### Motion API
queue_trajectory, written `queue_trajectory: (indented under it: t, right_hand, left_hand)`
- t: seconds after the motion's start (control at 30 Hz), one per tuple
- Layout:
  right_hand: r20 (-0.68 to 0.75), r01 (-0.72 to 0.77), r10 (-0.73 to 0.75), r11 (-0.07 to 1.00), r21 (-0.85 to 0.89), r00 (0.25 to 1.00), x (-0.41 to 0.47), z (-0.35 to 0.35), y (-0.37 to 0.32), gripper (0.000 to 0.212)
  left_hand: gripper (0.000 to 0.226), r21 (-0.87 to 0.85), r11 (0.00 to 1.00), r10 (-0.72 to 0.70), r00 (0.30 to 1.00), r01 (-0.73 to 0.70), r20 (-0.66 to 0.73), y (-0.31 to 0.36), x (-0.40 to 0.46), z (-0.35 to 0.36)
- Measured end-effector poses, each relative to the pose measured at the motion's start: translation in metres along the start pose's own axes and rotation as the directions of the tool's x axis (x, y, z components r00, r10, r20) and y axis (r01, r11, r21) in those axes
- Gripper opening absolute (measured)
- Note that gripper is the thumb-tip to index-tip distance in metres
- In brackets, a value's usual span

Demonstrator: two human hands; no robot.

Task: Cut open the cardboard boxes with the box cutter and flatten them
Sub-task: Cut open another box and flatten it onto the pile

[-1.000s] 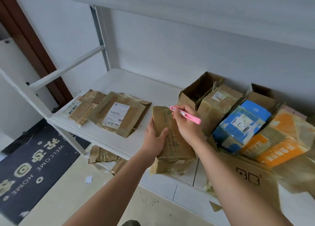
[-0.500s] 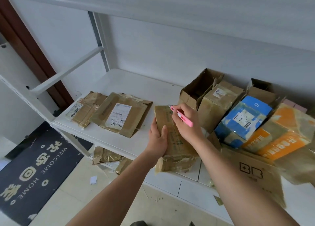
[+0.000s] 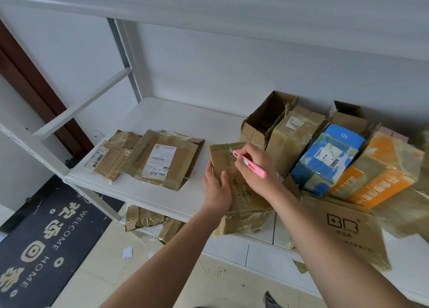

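Both forearms reach toward 12 o'clock. Left hand (image 3: 217,189), at 9 o'clock of the right, thumb up, fingers wrapped in a grip. Right hand (image 3: 256,168), fingers curled, pinching pen-style.

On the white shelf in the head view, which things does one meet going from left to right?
Small flattened box → large flattened box → taped box held in both hands → blue box → orange box.

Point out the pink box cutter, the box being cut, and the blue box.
pink box cutter (image 3: 251,166), head view, mid handle.
box being cut (image 3: 241,200), head view, taped top face.
blue box (image 3: 325,159), head view, top face near its label.
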State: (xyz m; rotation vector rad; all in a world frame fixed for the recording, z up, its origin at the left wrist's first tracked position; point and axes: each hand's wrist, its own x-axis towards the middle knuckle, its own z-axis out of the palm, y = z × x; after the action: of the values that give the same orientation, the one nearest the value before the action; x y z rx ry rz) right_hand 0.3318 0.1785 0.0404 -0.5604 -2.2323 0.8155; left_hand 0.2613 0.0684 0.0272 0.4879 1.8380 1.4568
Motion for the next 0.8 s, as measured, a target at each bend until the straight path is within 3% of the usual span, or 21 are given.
queue_trajectory:
  t: [0.43, 0.8]
  right_hand:
    - [0.102, -0.188, 0.189, 0.982, -0.019, 0.977, -0.035, -0.018, -0.020, 0.011]
    - [0.127, -0.179, 0.169, 0.982, 0.067, 0.977, -0.102, -0.042, -0.048, 0.008]
  left_hand:
    - [0.050, -0.004, 1.000, 0.001, 1.000, -0.002, -0.016, 0.002, -0.001, 0.002]
    - [0.051, 0.014, 1.000, -0.010, 0.999, 0.010, -0.039, 0.000, -0.001, 0.002]
